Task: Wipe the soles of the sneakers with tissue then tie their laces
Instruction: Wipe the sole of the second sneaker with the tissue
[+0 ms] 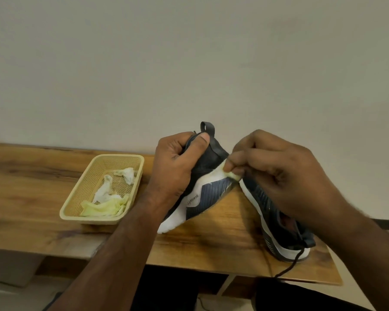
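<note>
Wooden counter (43, 176) carries it all: dark sneaker with white sole (202, 194) tilted mid-counter, gripped at the heel by left hand (177, 162); its mate (279, 223) lies right. Wiping underway; right hand (276, 173) pinches yellowish tissue (220, 172) against the sole. Next, probably more strokes. Beige mesh basket (76, 205) left.

Soft, dim, even indoor light with a slightly warm, greenish cast fills the view. The wall (189, 52) at twelve o'clock is evenly lit, with no glare. A faint shadow lies on the worktop (32, 176) under the basket (76, 194) at nine o'clock. The right hand (285, 176) at three o'clock is dark and slightly motion-blurred. Wide-angle distortion tilts the worktop's edges toward five and seven o'clock. Overall detail is soft.
</note>
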